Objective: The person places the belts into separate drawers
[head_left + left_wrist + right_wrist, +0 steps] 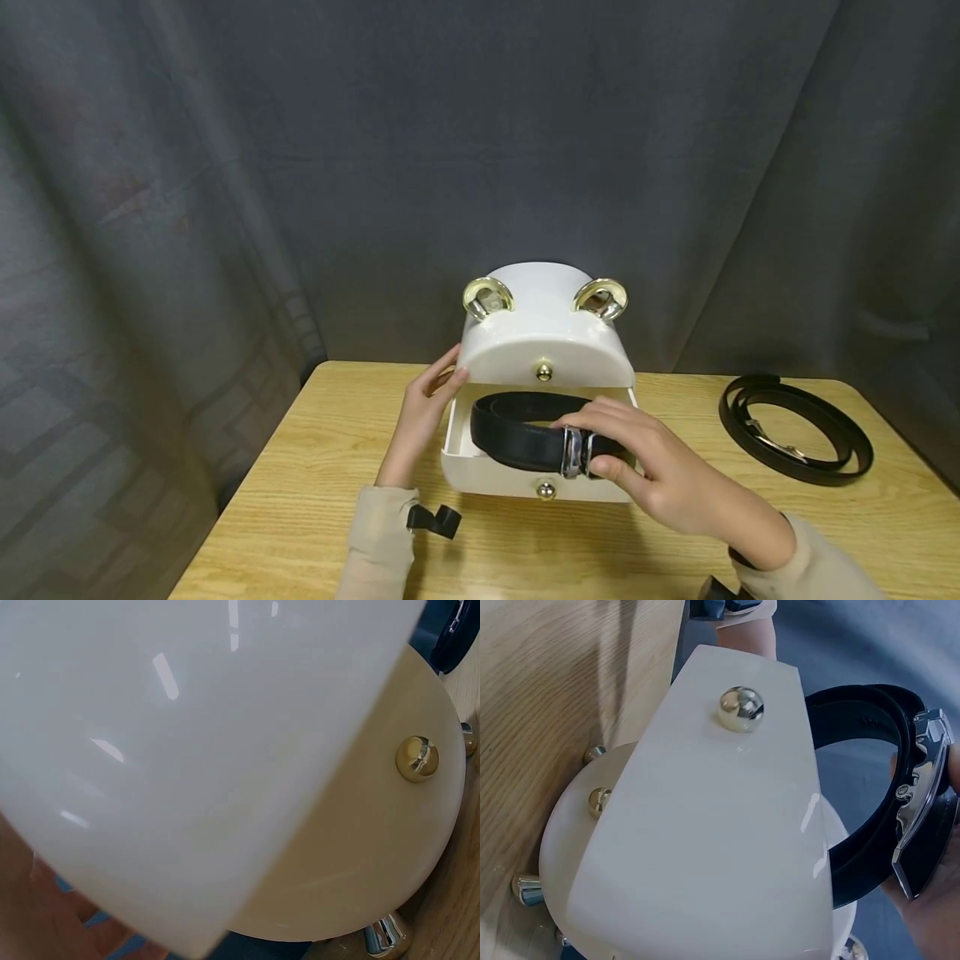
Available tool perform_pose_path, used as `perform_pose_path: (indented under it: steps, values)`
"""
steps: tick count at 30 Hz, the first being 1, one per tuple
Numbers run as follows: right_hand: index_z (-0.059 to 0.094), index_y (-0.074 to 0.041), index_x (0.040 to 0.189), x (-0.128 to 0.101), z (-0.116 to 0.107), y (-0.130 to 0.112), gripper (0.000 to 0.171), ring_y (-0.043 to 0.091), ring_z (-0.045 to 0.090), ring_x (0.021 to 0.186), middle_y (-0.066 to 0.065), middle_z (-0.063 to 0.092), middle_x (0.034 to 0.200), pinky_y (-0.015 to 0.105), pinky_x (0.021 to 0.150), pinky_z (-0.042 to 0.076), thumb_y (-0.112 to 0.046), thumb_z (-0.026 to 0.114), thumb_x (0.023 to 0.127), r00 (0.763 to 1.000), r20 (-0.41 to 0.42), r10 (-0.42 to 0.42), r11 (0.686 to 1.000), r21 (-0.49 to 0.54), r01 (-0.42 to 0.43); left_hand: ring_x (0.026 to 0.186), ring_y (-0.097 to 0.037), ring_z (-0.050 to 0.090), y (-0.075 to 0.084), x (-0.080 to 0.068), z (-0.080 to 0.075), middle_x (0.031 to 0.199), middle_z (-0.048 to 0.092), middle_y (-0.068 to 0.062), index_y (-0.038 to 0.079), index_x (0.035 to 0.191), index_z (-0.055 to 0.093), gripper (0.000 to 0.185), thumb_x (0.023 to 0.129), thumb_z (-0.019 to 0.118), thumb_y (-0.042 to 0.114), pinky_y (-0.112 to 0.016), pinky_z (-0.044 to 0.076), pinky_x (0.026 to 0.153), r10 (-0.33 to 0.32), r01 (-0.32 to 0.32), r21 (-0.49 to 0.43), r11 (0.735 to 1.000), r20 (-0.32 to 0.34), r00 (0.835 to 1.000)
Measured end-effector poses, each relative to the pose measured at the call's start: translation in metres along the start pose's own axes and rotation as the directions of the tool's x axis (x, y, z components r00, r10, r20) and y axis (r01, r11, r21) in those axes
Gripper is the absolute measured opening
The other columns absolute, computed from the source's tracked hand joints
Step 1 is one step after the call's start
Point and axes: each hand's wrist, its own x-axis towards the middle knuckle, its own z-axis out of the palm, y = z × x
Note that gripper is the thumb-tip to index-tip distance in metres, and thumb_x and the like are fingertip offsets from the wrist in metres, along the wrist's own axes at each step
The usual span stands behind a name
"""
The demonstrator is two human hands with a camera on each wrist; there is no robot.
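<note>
- Head view, frame centre: my right hand (660, 475) grips the coiled black belt (517, 433) by its buckle (573, 452), over the open drawer (480, 475).
- My left hand (423, 408), fingers straight, touches the white box (543, 333) on the bench (300, 467).

Beige long sleeves (378, 533); black wrist-camera mounts (435, 521).
</note>
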Motion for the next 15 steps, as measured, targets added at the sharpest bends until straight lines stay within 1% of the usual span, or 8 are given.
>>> perform_pose_path:
  steps: [6,9,13,15]
  values:
    - [0.058,-0.011,0.134,0.003,0.001,0.007,0.038,0.009,0.055,0.1,-0.004,0.061,0.119,0.029,0.085,0.045,-0.008,0.062,0.096,1.0,0.021,0.009,1.0,-0.017,-0.009,0.128,-0.03,0.053,0.0,0.001,0.0,0.143,0.053,-0.007,0.016,0.143,0.056,0.045,0.099,0.064,0.024,-0.043,0.048,0.101,0.005,-0.005,-0.007,1.0,-0.001,1.0]
    - [0.059,-0.013,0.134,0.004,0.001,0.011,0.037,0.008,0.054,0.099,-0.006,0.061,0.118,0.029,0.084,0.045,-0.01,0.061,0.097,0.998,0.044,0.034,0.999,-0.02,-0.034,0.128,-0.032,0.052,0.0,0.001,0.0,0.143,0.053,-0.008,0.015,0.143,0.056,0.045,0.099,0.063,0.023,-0.043,0.049,0.1,0.01,-0.01,-0.01,1.0,-0.001,1.0]
    - [0.059,-0.015,0.134,0.005,0.002,0.017,0.037,0.008,0.054,0.098,-0.007,0.062,0.116,0.03,0.081,0.046,-0.011,0.061,0.097,0.997,0.069,0.034,0.999,-0.023,-0.032,0.128,-0.032,0.052,0.0,0.001,0.0,0.143,0.053,-0.008,0.015,0.142,0.056,0.045,0.099,0.063,0.023,-0.042,0.049,0.1,0.009,-0.009,-0.01,1.0,-0.003,1.0]
    - [0.059,-0.015,0.134,0.005,0.003,0.021,0.036,0.009,0.056,0.1,-0.006,0.062,0.116,0.031,0.083,0.047,-0.013,0.061,0.097,0.997,0.075,0.025,0.999,-0.031,-0.023,0.128,-0.031,0.053,0.0,0.001,0.001,0.143,0.053,-0.008,0.015,0.142,0.056,0.045,0.099,0.063,0.023,-0.043,0.048,0.101,0.006,-0.006,-0.009,1.0,-0.003,1.0]
